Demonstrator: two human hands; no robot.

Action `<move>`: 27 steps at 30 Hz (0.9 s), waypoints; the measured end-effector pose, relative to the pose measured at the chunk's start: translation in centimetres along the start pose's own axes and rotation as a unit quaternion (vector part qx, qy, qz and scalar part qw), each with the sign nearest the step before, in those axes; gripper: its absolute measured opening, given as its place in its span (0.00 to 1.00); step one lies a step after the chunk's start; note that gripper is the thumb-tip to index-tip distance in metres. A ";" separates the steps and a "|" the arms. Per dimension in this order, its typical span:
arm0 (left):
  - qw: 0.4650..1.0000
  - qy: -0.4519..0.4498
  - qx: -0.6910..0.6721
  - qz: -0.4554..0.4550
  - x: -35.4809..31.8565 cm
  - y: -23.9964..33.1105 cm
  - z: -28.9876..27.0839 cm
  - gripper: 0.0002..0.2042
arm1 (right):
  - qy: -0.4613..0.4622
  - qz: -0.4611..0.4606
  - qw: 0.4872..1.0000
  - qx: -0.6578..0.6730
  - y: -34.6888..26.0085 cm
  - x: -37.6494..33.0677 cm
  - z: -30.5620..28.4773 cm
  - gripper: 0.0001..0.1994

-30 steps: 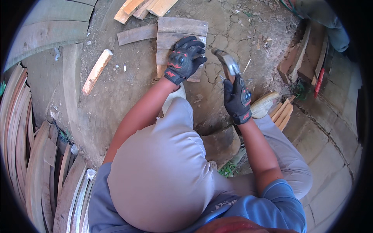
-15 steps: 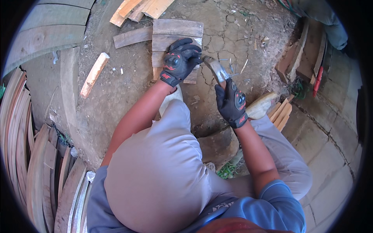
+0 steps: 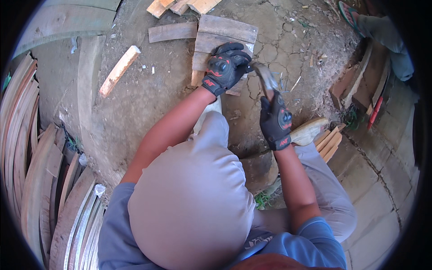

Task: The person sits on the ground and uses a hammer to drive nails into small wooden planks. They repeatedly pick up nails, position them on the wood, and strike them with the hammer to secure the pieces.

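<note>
My left hand point(image 3: 225, 67), in a black glove with red marks, rests over a panel of short grey boards point(image 3: 227, 29) laid edge to edge. Its fingers are bent together at the panel's right side; whatever they pinch is hidden. In my right hand point(image 3: 276, 120), gloved alike, is a hammer point(image 3: 268, 82), gripped by its handle. The metal head reaches up and left, right beside my left fingertips. Several loose nails point(image 3: 282, 81) lie on the ground just right of the hammer.
A pale wood offcut point(image 3: 119, 72) and a grey board piece point(image 3: 172, 32) lie left of the panel. Stacked curved planks point(image 3: 38, 180) fill the left side. At upper right are another person's leg point(image 3: 390, 38), wood slabs point(image 3: 362, 85) and a red tool point(image 3: 375, 112).
The whole view has shifted, so the panel and both hands appear farther right. Another person's sandalled foot now shows at upper right. The hammer head stays close to my left fingers.
</note>
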State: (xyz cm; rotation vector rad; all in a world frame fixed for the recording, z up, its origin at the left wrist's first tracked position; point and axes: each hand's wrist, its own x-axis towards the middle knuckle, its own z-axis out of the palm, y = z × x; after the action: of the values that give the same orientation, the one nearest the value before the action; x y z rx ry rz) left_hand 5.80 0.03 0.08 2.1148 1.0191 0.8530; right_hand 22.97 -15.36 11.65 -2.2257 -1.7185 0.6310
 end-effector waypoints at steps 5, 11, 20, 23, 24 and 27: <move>1.000 -0.003 0.019 -0.007 0.0 0.3 -0.2 0.11 | 0.020 -0.030 0.999 -0.033 1.4 -0.9 1.0 0.15; 1.000 0.003 0.005 0.007 -0.2 -0.1 0.2 0.08 | 0.003 -0.027 1.000 -0.015 1.5 -0.9 -0.3 0.15; 1.000 -0.004 -0.006 -0.003 -0.2 0.2 0.0 0.09 | 0.031 -0.063 0.997 0.022 1.7 -1.1 -0.6 0.15; 0.999 -0.004 0.028 -0.017 -0.4 -0.1 0.5 0.07 | -0.038 -0.027 0.998 -0.031 1.6 0.2 0.7 0.17; 0.999 -0.003 0.042 -0.017 -0.2 -0.2 0.5 0.07 | -0.081 0.020 0.996 -0.042 1.3 0.6 0.8 0.18; 1.000 -0.011 0.020 0.009 0.2 -0.4 0.3 0.09 | 0.009 0.009 1.000 0.006 1.6 -0.1 -0.4 0.18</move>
State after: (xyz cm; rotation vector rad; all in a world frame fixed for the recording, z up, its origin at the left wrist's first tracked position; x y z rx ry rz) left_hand 5.93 0.30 -0.37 2.1653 1.0164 0.8226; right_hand 24.55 -15.86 11.31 -2.2338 -1.6839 0.6231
